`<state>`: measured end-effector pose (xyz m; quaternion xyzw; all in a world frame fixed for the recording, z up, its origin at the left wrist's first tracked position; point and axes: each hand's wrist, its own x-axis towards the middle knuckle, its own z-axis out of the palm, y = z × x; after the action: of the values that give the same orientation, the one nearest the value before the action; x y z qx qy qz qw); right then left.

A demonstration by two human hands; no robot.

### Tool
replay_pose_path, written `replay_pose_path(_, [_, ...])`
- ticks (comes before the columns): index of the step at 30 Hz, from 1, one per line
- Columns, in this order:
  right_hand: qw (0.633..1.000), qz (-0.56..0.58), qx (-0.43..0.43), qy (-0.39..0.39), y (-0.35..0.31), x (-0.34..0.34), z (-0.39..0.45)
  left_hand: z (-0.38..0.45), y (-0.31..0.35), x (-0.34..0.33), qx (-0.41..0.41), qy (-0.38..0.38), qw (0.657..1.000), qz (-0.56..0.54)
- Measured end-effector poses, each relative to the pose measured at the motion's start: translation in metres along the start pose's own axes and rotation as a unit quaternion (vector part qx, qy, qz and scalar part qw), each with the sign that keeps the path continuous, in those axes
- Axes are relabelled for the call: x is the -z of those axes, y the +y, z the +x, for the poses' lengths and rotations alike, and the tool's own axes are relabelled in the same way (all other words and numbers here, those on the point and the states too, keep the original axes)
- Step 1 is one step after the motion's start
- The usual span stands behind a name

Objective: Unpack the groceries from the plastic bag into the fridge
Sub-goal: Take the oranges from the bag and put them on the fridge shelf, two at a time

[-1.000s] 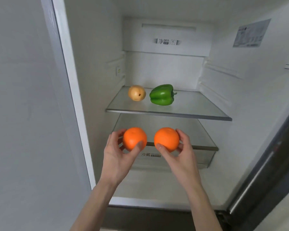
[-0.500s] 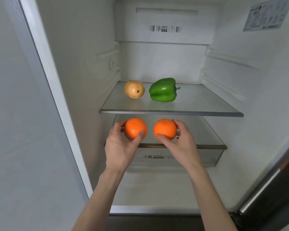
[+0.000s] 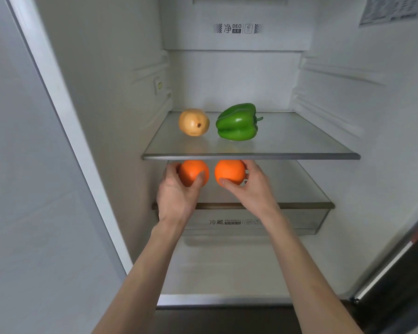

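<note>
White fridge interior: the upper glass shelf carries a yellow pear beside a green bell pepper. Just under its front edge, your left hand grips one orange and your right hand grips another orange, above the lower shelf.

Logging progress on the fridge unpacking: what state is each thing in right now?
Left orange: gripped by left hand, under the upper shelf.
Right orange: gripped by right hand, same level.
Pepper: lying on upper shelf.
Pear: lying beside it.
</note>
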<state>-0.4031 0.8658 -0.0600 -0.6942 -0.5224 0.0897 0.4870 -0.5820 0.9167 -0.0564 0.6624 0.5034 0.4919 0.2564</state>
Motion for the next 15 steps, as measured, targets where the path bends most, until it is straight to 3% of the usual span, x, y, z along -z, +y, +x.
replay_pose_path(15, [1.0,-0.006,-0.006,-0.022,-0.0002,-0.0007,-0.0051,-0.0055,-0.0088,0.003,-0.021,0.018,0.999,0.041])
